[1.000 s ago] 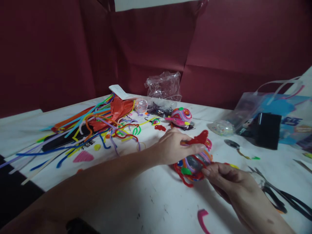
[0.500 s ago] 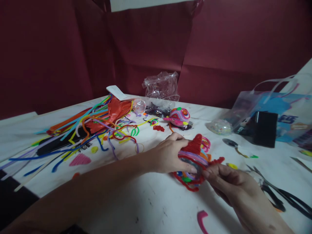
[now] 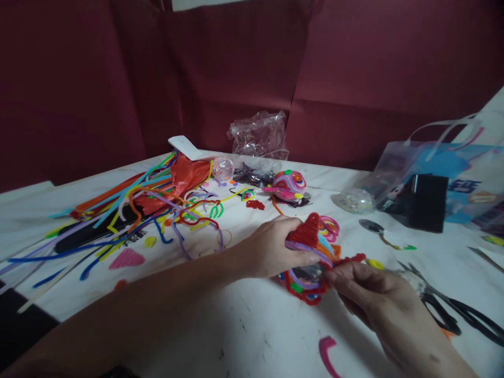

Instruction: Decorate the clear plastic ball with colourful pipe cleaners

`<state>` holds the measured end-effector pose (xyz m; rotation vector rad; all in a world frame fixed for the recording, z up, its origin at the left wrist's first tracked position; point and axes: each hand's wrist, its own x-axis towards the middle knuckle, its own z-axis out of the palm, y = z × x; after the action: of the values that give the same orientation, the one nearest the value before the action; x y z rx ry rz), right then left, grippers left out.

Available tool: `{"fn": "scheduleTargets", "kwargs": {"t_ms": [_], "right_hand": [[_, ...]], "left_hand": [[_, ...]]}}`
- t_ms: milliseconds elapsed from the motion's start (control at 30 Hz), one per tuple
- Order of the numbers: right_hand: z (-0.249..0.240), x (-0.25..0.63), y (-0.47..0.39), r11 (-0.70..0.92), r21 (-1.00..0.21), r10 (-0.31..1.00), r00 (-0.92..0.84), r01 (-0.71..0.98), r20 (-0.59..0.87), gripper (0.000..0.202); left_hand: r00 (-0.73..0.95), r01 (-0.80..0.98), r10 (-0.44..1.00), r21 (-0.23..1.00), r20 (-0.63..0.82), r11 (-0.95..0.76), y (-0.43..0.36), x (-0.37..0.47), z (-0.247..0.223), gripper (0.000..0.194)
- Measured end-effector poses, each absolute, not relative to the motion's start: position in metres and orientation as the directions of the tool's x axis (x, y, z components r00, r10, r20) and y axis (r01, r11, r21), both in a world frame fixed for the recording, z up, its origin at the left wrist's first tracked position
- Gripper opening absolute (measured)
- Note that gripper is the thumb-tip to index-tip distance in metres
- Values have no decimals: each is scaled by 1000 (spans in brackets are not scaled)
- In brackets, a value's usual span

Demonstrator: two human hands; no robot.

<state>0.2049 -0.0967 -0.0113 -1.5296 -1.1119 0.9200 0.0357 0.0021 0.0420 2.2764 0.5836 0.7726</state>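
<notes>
The left forearm slants in from the lower left, low over the table [image 3: 220, 336], and its hand [image 3: 271, 249] lies back uppermost, gripping the colorful ball [image 3: 309, 278] with the thumb stretched across its upper part toward the right. How the other left fingers wrap behind it cannot be told. The right forearm rises from the lower right; its hand [image 3: 368, 289] points left, fingers curled, thumb and index fingertip pinching a thin red strip [image 3: 329, 270] at the ball's right side.

The ball sits between the hands, a red cone [image 3: 306, 232] standing on it just beside the left hand. Beyond the left hand is a second decorated ball [image 3: 289, 184]; left of it, a pink patch [image 3: 126, 258]. The black-handled scissors [image 3: 437, 299] lie just right of the right hand, a yellow piece [image 3: 375, 263] just beyond it. A pink curved strip [image 3: 326, 354] lies nearer the wearer, left of the right forearm.
</notes>
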Motion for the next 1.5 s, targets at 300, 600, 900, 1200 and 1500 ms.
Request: {"fn": "scheduleTargets", "kwargs": {"t_ms": [300, 600, 900, 1200, 1500], "right_hand": [[-11, 206, -97, -84, -983, 962, 272, 162, -37, 54], [-14, 209, -96, -130, -987, 965, 242, 96, -104, 57], [-12, 207, -93, -129, -982, 956, 280, 141, -85, 61], [-3, 206, -101, -58, -912, 948, 308, 405, 77, 39], [-1, 202, -103, -69, -829, 944, 304, 555, 125, 38]], "left_hand": [[688, 285, 644, 693, 333, -662, 0, 36, 44, 22], [677, 241, 664, 756, 318, -608, 0, 38, 43, 21], [682, 228, 655, 757, 325, -613, 2, 37, 38, 21], [658, 241, 669, 746, 345, -621, -1, 38, 38, 20], [668, 253, 653, 716, 357, -651, -7, 38, 41, 17]]}}
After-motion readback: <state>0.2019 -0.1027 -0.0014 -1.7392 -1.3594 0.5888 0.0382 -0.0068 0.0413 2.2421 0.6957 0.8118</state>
